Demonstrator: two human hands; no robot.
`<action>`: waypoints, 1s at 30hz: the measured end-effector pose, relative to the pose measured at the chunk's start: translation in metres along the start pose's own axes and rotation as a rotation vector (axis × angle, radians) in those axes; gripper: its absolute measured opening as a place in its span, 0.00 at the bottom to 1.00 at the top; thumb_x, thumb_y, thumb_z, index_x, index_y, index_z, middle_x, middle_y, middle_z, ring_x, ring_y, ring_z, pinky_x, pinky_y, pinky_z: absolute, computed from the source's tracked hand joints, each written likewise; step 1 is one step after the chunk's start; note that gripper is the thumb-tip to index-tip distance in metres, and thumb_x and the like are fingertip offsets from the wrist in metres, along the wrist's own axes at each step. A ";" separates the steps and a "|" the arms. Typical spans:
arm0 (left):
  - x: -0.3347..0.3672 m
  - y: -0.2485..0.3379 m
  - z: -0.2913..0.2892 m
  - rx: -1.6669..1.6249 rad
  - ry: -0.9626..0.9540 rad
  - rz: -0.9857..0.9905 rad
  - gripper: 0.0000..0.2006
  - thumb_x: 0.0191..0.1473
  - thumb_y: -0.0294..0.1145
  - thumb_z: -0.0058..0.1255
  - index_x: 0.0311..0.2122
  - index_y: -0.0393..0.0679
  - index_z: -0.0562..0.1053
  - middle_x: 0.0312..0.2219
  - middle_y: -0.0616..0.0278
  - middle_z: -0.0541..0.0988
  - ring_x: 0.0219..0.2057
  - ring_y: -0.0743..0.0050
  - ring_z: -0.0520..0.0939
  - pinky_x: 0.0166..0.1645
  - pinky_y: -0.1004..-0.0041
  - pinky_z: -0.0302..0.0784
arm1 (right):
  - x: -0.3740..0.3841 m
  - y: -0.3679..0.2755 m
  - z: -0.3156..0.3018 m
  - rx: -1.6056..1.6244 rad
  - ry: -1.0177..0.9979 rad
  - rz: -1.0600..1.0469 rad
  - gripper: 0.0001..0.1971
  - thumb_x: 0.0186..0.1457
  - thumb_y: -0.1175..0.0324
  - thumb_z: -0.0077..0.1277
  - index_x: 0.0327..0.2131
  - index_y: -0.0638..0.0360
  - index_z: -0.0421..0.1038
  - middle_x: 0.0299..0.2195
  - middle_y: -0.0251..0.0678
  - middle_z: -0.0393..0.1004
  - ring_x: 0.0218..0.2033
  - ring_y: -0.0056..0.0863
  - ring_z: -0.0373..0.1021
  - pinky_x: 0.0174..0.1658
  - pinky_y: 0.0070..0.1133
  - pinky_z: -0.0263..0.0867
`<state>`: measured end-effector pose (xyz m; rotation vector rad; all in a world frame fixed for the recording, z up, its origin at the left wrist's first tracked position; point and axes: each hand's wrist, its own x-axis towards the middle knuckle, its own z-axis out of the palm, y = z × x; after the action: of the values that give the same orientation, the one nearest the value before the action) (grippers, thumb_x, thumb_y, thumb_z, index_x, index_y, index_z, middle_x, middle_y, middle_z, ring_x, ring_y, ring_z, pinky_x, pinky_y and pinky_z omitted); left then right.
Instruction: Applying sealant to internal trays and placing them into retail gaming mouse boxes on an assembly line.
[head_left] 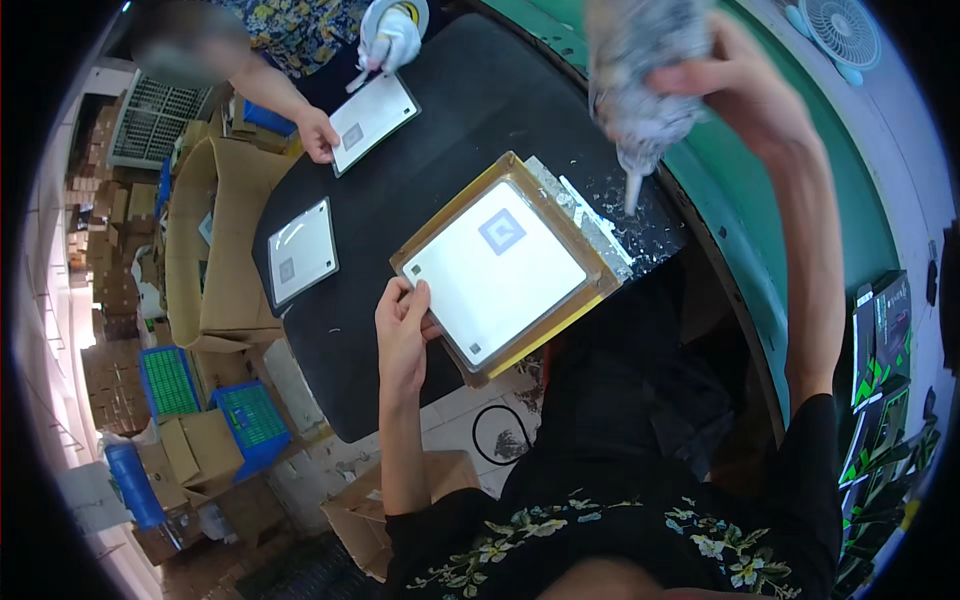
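Observation:
My left hand (403, 335) pinches the left corner of a white square panel (500, 270) with rounded corners and a grey square mark. The panel lies in a shallow brown tray (592, 292) with a yellow edge. Up at the right, my right hand (715, 70) is wrapped round a bulky, smeared squeeze bag (645, 90). Its thin pale nozzle points down, above the table just beyond the tray's right corner. The bag is blurred.
Across the black table (470, 110), a co-worker's hands hold a similar panel (375, 122). Another panel (303, 252) lies at the table's left edge. White smears (598, 220) mark the table beside the tray. Cardboard boxes (225, 240) stand at the left, and a small fan (840, 32) at the far right.

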<state>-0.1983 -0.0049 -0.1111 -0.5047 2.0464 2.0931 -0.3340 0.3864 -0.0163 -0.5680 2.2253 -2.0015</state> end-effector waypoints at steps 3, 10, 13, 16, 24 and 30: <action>0.009 -0.003 -0.007 0.089 -0.046 -0.035 0.07 0.66 0.35 0.41 0.37 0.44 0.65 0.28 0.66 0.77 0.25 0.83 0.82 0.29 0.81 0.80 | -0.003 -0.038 0.017 0.568 -0.180 -0.203 0.25 0.64 0.50 0.37 0.52 0.59 0.69 0.48 0.46 0.72 0.56 0.39 0.64 0.60 0.33 0.57; 0.007 0.001 -0.006 0.080 -0.019 -0.030 0.10 0.68 0.38 0.35 0.39 0.44 0.63 0.28 0.64 0.78 0.24 0.83 0.81 0.27 0.84 0.79 | -0.024 0.015 0.121 0.542 -0.045 -0.180 0.40 0.35 0.77 0.71 0.55 0.64 0.63 0.49 0.37 0.72 0.51 0.26 0.69 0.56 0.26 0.63; 0.009 0.001 -0.004 0.061 -0.036 -0.034 0.09 0.68 0.38 0.35 0.39 0.44 0.63 0.29 0.63 0.78 0.24 0.82 0.82 0.27 0.84 0.79 | -0.015 0.031 0.144 0.606 -0.089 -0.050 0.40 0.35 0.78 0.70 0.55 0.64 0.63 0.49 0.36 0.72 0.50 0.26 0.68 0.56 0.26 0.62; 0.013 -0.003 -0.005 0.039 -0.091 -0.003 0.09 0.68 0.37 0.35 0.40 0.43 0.63 0.29 0.62 0.78 0.24 0.82 0.82 0.27 0.83 0.80 | 0.002 0.043 0.156 0.596 -0.106 -0.014 0.36 0.37 0.79 0.68 0.53 0.64 0.63 0.46 0.37 0.74 0.49 0.25 0.69 0.56 0.26 0.63; 0.004 -0.007 -0.003 0.040 -0.005 -0.024 0.09 0.67 0.37 0.37 0.40 0.44 0.64 0.29 0.65 0.77 0.23 0.87 0.80 0.24 0.86 0.77 | 0.008 0.049 0.140 0.364 -0.018 -0.063 0.29 0.42 0.78 0.66 0.51 0.66 0.68 0.43 0.39 0.76 0.46 0.29 0.73 0.54 0.28 0.67; 0.006 0.002 0.003 0.070 -0.027 0.004 0.08 0.68 0.36 0.34 0.40 0.44 0.63 0.27 0.65 0.77 0.22 0.87 0.80 0.25 0.85 0.78 | 0.011 0.045 0.120 0.334 0.101 -0.031 0.29 0.41 0.77 0.66 0.50 0.66 0.68 0.42 0.38 0.77 0.45 0.29 0.73 0.54 0.28 0.65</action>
<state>-0.2044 -0.0028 -0.1116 -0.4592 2.0996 2.0110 -0.3160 0.2727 -0.0747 -0.4738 1.8760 -2.3963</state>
